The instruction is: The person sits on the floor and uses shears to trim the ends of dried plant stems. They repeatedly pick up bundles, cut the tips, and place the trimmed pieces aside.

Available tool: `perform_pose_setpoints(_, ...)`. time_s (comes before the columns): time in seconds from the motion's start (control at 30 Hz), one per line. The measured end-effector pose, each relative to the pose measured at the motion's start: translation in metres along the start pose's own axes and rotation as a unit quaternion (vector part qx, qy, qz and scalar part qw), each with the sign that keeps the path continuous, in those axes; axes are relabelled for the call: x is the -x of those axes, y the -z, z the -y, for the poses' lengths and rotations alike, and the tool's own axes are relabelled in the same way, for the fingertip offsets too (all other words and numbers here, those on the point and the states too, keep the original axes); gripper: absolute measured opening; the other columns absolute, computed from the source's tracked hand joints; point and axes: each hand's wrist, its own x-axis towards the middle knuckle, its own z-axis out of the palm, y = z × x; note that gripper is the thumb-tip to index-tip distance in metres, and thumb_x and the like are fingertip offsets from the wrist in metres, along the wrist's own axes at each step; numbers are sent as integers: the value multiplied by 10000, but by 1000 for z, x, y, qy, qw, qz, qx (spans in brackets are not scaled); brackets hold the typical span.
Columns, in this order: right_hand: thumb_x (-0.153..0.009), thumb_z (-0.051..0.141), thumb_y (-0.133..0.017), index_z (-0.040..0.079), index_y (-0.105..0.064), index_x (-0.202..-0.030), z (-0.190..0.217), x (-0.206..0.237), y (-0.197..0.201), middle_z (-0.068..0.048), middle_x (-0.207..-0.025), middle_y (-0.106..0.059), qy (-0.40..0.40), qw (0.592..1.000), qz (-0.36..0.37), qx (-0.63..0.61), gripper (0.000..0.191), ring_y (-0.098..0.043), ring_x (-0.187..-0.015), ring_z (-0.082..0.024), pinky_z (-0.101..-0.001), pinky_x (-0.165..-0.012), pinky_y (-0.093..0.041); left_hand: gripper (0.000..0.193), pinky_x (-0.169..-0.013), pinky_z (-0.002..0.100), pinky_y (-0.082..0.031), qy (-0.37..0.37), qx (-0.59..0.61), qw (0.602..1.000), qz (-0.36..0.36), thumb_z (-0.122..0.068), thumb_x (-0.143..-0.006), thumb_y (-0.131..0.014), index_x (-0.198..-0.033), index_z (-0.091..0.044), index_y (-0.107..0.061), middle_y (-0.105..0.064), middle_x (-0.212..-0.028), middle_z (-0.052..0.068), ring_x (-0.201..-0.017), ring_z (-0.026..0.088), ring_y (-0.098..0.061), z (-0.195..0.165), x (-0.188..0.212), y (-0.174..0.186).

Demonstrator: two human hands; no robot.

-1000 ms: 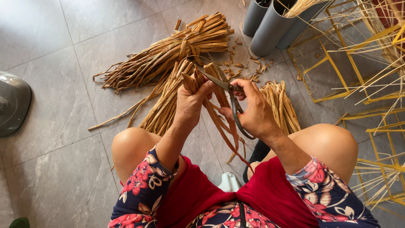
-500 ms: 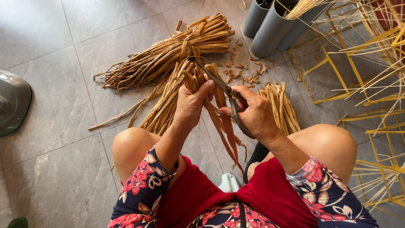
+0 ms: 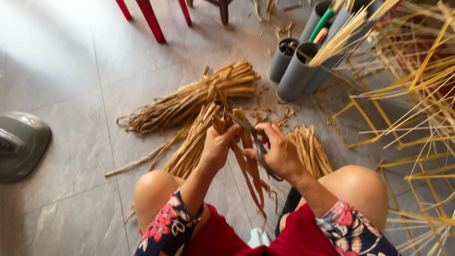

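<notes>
My left hand [image 3: 219, 148] grips a small bunch of dried brown plant strips [image 3: 247, 163] that hang down between my knees. My right hand [image 3: 279, 154] holds dark metal scissors [image 3: 251, 132], whose blades point up-left across the tops of the strips next to my left fingers. I sit on the floor with bare knees either side. A tied bundle of the same dried strips [image 3: 194, 99] lies on the tiles ahead, a looser bundle [image 3: 192, 144] under my left wrist, and a shorter trimmed pile [image 3: 310, 149] right of my right hand.
Grey tubes [image 3: 296, 71] holding straws and tools stand at the upper right. Yellow stick frames [image 3: 403, 118] fill the right side. A grey rounded base [image 3: 21, 144] sits at the left edge. Red chair legs [image 3: 150, 19] are at the top. Cut scraps [image 3: 270, 111] litter the tiles.
The view has tilted up, showing the chair legs and more of the tubes. Both hands stay together on the strips, and the scissors have shifted slightly at the strip tops.
</notes>
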Motion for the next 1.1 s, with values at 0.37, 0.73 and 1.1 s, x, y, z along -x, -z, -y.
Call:
perform_pose_setpoints(0.37,-745,364,-880,70,-716,-1099,-10,7,-2,-68,-731,-738,-106,993,38,-46,488,-676,-613,-117,-305,-580,-542,71,-644,270,-484,15,4,1000,6,-100,-935,-753,-970,-51,-715,-662,-801,7,-702,110,-585,-3,-2,2)
perform_pose_setpoints(0.73,-850,96,-807,71,-624,-1274,-37,6,-27,-33,-1050,-738,-129,946,33,-295,463,-709,-964,-103,-263,-861,-589,112,-669,254,-476,12,-7,1000,26,-147,-944,-736,-1015,-62,-721,-714,-856,1,-722,82,-570,7,-1,-2)
perform_pose_setpoints(1.1,-766,165,-879,97,-554,-1280,-17,6,-28,-21,-1068,-747,-124,964,35,-231,611,-715,-956,-100,-261,-872,-584,314,-745,313,-606,50,45,998,6,-309,-1015,-615,-1178,-44,-658,-721,-961,29,-845,147,-721,9,0,-17)
